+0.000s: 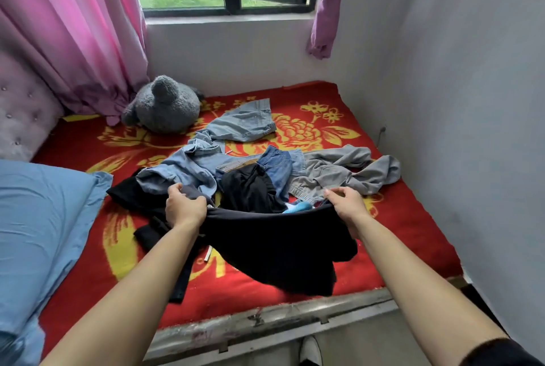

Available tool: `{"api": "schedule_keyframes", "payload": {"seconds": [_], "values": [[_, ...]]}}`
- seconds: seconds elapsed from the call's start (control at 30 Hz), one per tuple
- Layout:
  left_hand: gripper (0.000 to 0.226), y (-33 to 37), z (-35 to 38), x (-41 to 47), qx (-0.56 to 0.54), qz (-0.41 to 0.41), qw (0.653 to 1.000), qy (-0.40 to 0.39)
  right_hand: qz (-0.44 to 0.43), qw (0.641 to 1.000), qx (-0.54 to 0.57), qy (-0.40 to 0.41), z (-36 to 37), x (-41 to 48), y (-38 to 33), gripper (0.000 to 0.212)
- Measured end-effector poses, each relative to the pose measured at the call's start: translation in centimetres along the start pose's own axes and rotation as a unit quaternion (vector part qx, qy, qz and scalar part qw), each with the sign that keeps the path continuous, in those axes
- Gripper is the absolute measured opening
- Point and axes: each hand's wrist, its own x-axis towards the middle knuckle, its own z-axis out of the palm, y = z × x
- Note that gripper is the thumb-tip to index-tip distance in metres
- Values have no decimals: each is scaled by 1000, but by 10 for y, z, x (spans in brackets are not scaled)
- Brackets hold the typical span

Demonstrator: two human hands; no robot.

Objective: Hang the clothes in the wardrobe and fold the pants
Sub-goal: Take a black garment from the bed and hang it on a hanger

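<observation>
You are reaching both bare forearms forward over the foot of the bed, hands well apart and at about the same height. Your left hand [185, 208] is curling its fingers over one end of the top edge of a black garment [283, 250], knuckles up. Your right hand [348, 203] is pinching the other end between thumb and fingers. The edge is stretching taut between your two hands, and the rest of the cloth is hanging down toward you, its lower part trailing over the red floral blanket [413, 233]. Whether it is pants or a top, you cannot tell from here.

Just beyond your hands, the other clothes are lying in a heap on the blanket: light blue jeans [188, 165] behind your left hand, a grey sweatshirt [348, 171] behind your right hand, and dark blue jeans [277, 165] between them.
</observation>
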Motion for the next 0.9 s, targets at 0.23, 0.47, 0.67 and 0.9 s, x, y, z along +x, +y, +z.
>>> {"api": "schedule_keyframes", "payload": {"seconds": [0.23,0.47,0.67,0.9], "values": [[58,25,18,30,-105,-35,991,75,-125,972,188,-62,-35,19,-64,61],[47,48,17,19,-104,15,989,104,227,897,361,-114,-25,22,-2,13],[33,-13,42,-29,74,5,996,-53,390,854,326,-113,6,5,93,17],[92,-51,31,-64,346,91,846,-396,344,828,440,-45,-1,29,97,27]]}}
